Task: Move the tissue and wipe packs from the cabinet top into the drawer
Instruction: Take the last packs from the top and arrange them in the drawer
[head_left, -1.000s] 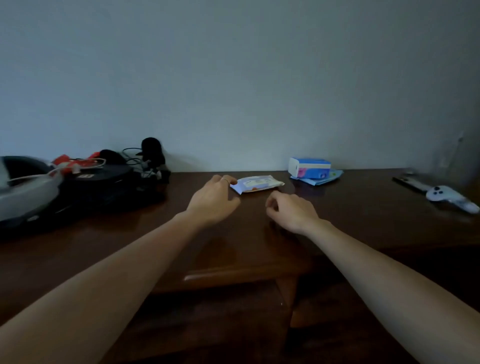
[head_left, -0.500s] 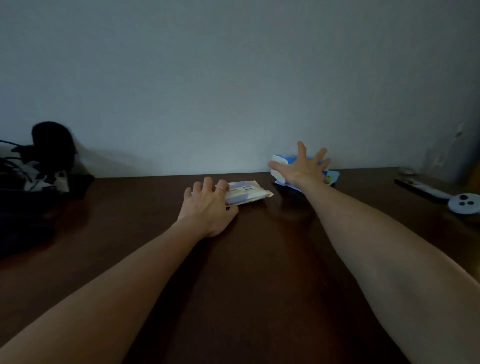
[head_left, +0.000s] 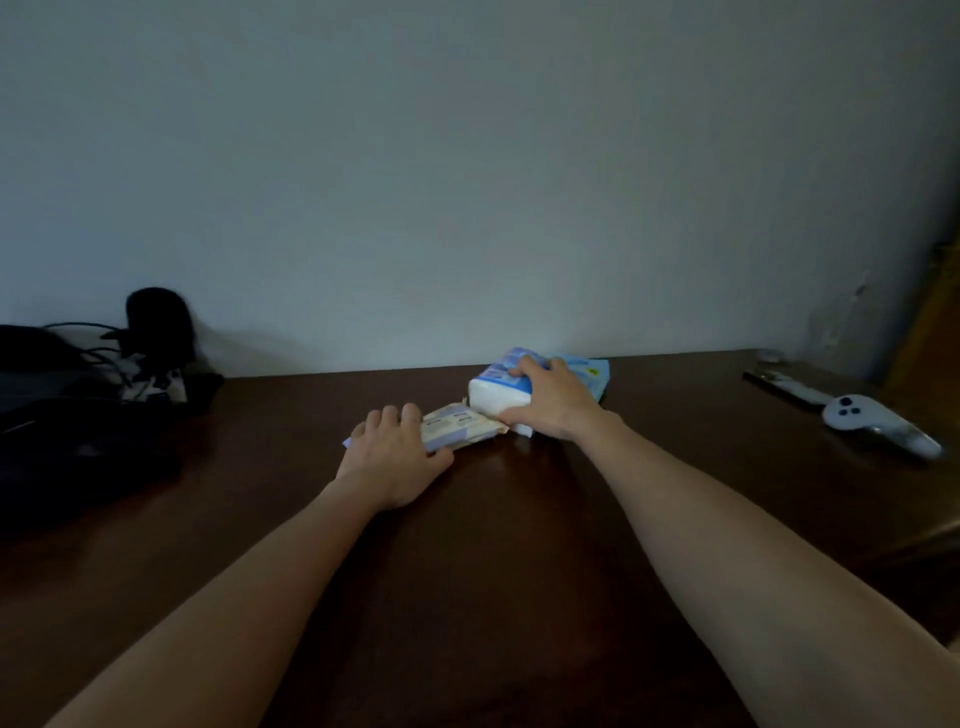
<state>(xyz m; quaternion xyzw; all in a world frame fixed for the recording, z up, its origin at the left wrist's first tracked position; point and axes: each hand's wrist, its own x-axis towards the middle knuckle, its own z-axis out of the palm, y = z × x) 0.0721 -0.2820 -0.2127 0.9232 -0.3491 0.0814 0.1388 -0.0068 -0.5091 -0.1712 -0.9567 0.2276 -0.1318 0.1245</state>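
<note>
Nearest along the cabinet top (head_left: 519, 571): left hand (head_left: 397, 460), fingers curled over the near-left end of the flat wipe pack (head_left: 462, 426), thumb tucked at its near edge, so it's grasping that pack, which looks to lie flat on the wood. Just beyond and right of the wipe pack, touching its far-right corner, the right hand (head_left: 553, 402) is clamped on the blue-and-white tissue pack (head_left: 498, 389), thumb low on the near side, fingers over the top. Pack looks tipped or half-raised; can't tell if it's clear of the surface. Behind the tissue pack, w/ only its right part showing, a thin light-blue pack (head_left: 592, 374) lies flat by the wall.

Risks, as I judge them:
- The two held packs touch, so lifting one first may drag or flip the other.
- Wipe pack is slick film, held at one end only; could droop and slip out on the way.
- Tissue pack is soft; a hard squeeze may deform it.
- The light-blue pack may get nudged toward the wall, or forgotten, since both hands are full.
- Drawer isn't in view; can't tell if it's open. If closed, no free hand for it.

Far right of the tissue pack, a white controller (head_left: 878, 428) and a dark remote (head_left: 784, 387); far left, black gear w/ cables (head_left: 98, 395). All well apart, low risk.
</note>
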